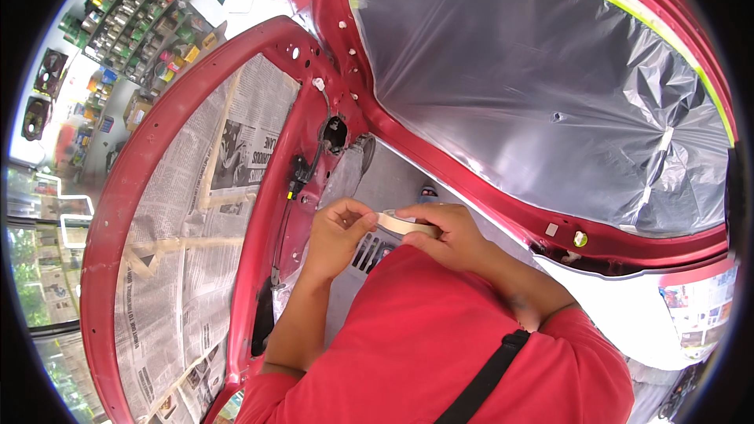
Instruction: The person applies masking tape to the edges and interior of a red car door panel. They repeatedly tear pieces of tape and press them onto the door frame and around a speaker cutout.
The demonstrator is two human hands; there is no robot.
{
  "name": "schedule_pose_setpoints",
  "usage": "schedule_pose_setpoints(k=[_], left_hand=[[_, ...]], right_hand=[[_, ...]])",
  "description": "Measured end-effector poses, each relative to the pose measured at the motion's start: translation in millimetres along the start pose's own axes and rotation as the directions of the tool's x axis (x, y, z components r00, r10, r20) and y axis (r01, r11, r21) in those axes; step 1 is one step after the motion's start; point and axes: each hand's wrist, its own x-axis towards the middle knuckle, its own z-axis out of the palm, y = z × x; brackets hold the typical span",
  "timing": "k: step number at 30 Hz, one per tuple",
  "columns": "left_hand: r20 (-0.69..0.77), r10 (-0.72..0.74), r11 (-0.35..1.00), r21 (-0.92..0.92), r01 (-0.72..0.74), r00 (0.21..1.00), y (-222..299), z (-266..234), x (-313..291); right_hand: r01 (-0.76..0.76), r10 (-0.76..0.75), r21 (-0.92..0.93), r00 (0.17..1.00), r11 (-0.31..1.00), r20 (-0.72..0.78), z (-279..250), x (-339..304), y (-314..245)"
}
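Note:
A roll of pale masking tape (408, 225) is between my two hands in front of my chest. My right hand (445, 233) grips the roll at its right side, the thumb and fingers around its rim. My left hand (343, 228) is closed in a pinch at the roll's left edge, apparently on the tape's end. Nearest my left hand stands an open red car door (253, 259), its window covered with newspaper (184, 267) and strips of tape. Beyond my right hand, dark plastic film (503, 71) spans the red door opening (440, 169) of the car body.
Shelves with several cans and bottles (129, 27) stand at the far left. Yellow-green tape (691, 55) edges the film along the upper frame. A cable (297, 177) hangs on the door's inner side. Grey floor (393, 169) shows between door and body, with a foot (428, 191) on it.

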Motion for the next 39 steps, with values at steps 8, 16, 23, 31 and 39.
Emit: schedule_pose_setpoints(k=[8,16,23,31,39], left_hand=[[-0.243,-0.134,0.991,-0.018,0.134,0.961,-27,-28,65],[-0.360,-0.311,0.948,-0.182,0.260,0.880,-89,-22,122],[-0.404,-0.369,0.923,-0.267,0.277,0.837,-227,-21,171],[-0.542,-0.308,0.824,-0.563,-0.065,0.782,-374,-5,225],[-0.511,-0.150,0.770,-0.597,-0.223,0.846,-455,-14,261]], right_hand=[[-0.241,0.246,-0.078,0.967,0.967,0.061,-12,80,78],[-0.271,0.308,-0.195,0.931,0.943,0.195,16,108,178],[-0.240,0.258,-0.107,0.943,0.965,0.209,85,105,319],[-0.344,0.301,0.188,0.927,0.920,0.224,144,132,453],[-0.216,0.169,0.226,0.963,0.950,0.209,174,129,511]])
